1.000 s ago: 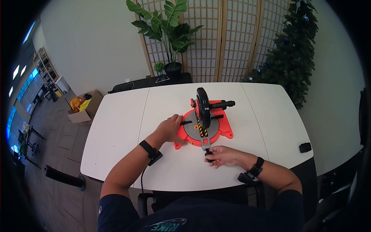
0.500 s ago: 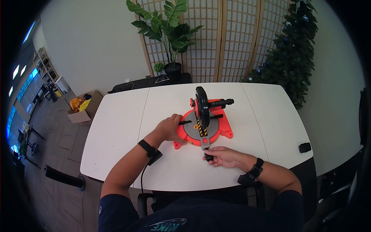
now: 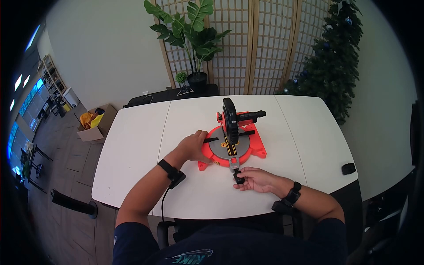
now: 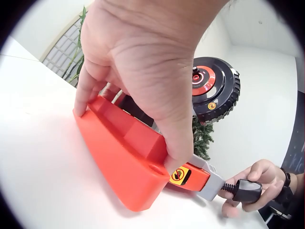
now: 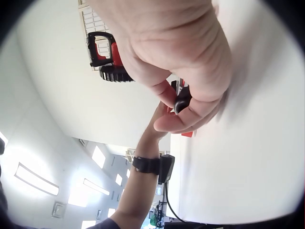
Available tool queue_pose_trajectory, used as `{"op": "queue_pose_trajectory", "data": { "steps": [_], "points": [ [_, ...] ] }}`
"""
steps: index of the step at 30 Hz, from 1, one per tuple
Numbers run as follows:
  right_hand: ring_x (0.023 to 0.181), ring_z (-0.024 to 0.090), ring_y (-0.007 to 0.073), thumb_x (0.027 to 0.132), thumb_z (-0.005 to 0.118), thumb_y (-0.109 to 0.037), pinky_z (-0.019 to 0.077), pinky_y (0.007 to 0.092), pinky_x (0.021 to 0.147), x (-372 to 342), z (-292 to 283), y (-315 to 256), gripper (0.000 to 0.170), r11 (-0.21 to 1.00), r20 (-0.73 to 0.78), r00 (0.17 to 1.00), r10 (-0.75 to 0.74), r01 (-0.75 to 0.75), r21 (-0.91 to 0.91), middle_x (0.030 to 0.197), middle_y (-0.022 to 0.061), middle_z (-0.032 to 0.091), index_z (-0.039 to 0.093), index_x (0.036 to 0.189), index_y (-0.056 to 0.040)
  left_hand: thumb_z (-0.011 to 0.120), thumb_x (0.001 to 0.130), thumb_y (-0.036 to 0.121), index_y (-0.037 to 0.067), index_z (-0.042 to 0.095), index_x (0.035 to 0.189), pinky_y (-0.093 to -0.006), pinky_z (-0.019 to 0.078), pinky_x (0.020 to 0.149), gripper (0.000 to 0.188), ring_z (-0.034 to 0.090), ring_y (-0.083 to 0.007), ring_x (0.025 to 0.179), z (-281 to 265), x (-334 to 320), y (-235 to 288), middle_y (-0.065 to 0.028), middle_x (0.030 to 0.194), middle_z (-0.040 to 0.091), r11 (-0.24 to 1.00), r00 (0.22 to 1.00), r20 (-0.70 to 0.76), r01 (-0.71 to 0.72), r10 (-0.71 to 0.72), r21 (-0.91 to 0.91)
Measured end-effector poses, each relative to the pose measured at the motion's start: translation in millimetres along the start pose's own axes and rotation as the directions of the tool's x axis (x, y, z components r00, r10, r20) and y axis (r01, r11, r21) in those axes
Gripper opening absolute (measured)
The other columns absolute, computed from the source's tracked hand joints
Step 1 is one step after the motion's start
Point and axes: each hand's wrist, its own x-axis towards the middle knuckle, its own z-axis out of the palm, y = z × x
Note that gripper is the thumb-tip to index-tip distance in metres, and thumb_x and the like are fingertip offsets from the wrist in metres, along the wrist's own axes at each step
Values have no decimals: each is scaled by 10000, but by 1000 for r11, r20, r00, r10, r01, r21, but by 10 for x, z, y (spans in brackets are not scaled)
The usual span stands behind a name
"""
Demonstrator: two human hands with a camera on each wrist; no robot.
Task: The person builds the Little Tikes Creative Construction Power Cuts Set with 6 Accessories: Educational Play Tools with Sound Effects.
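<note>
A toy miter saw [image 3: 259, 145] with an orange-red base stands on the white table. Its round grey turntable [image 3: 215, 151] carries a yellow-and-black striped strip, and above it rises the black toothed blade [image 4: 228, 90]. My left hand [image 3: 193, 147] grips the left side of the base, thumb at the front end and fingers farther back. At the front, my right hand [image 3: 258, 179] holds a black knob [image 4: 248, 192] between thumb and fingers. A spring-like threaded shaft [image 4: 228, 188] shows between that knob and the grey front arm [image 4: 209, 188].
The white table [image 3: 132, 154] spreads around the saw. A small black object [image 3: 348, 168] lies near its right edge. Behind are a potted plant [image 3: 197, 79], a lattice screen [image 3: 238, 53] and a decorated tree [image 3: 331, 75]. A cardboard box [image 3: 104, 126] stands on the left floor.
My right thumb and fingers have shifted around the black knob, and its angle has changed slightly. The saw has edged slightly left. My left hand keeps its grip on the base.
</note>
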Motion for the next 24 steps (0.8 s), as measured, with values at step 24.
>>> {"op": "queue_pose_trajectory", "data": {
  "steps": [24],
  "points": [
    [798,613,136,1013,603,-140,520,265,662,-8,49,29,168,996,78,996,-50,43,82,1215,129,657,540,1126,-33,884,513,576,11,452,1394,-395,519,983,1132,621,-338,1169,-44,-5,-16,-176,1374,538,999,1000,-2,10,-10,-31]
  ]
}}
